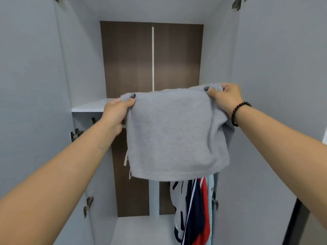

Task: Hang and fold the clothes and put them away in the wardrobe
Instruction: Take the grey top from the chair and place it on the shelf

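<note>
Presently: a folded grey top (177, 135) is held up before the open wardrobe (283, 85).
Left hand: the left hand (115, 112) grasps the top's upper left corner, thumb in front, fingers curled behind the cloth.
Right hand: the right hand (225, 99) pinches the upper right corner, thumb on the front; a bead bracelet (237, 112) sits on that wrist.
Top: it hangs flat between the two hands and sags below them, touching nothing else that can be seen.
Reason for grip: holding both corners level keeps the fold from opening, judged as preparation for laying it flat.
Shelf: a white shelf (90, 106) lies just beyond the left hand and behind the top, the likely resting place.
Hung clothes: striped, navy and red garments (192, 209) hang below the right hand, under the top's lower edge.
Hangers: pale hangers (126, 158) show below the left hand, partly hidden.
Risk: the loose lower edge may catch the shelf lip and undo the fold.
</note>
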`<action>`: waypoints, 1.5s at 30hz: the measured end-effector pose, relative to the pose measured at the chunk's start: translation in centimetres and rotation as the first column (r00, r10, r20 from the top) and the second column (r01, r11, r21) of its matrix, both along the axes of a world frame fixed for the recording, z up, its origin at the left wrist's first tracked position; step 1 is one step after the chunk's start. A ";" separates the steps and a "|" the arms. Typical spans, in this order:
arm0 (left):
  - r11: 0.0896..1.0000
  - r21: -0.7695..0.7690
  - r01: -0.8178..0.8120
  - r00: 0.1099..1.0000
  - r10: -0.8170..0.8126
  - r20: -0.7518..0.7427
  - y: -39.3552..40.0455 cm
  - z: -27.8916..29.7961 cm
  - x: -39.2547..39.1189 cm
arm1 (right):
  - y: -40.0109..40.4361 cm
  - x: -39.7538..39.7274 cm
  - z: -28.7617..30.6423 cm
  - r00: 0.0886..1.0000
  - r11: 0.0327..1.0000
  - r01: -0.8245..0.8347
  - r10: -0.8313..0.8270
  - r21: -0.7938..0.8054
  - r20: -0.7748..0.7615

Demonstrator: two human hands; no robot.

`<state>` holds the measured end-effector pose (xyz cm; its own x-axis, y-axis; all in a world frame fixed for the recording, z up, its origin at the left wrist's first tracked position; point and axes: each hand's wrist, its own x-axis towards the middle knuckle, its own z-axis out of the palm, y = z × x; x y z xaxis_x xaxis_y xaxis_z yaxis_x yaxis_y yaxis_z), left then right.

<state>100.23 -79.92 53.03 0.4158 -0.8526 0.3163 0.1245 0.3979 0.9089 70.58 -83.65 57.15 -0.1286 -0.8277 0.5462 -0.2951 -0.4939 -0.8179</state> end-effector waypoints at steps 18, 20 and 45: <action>0.967 -0.251 0.052 0.949 0.030 0.313 -0.6 11.7 -2.7 | -0.4 -2.7 11.2 0.991 0.947 -0.128 0.134 -0.294 -0.001; 0.976 -0.217 0.014 0.908 0.079 0.412 -1.3 12.3 -3.0 | -1.2 -2.8 11.7 0.991 0.956 -0.119 0.132 -0.270 0.033; 0.962 -0.089 -0.258 0.566 0.225 0.794 -24.4 9.9 3.7 | -21.5 4.5 2.7 0.986 0.997 -0.079 0.075 -0.026 -0.147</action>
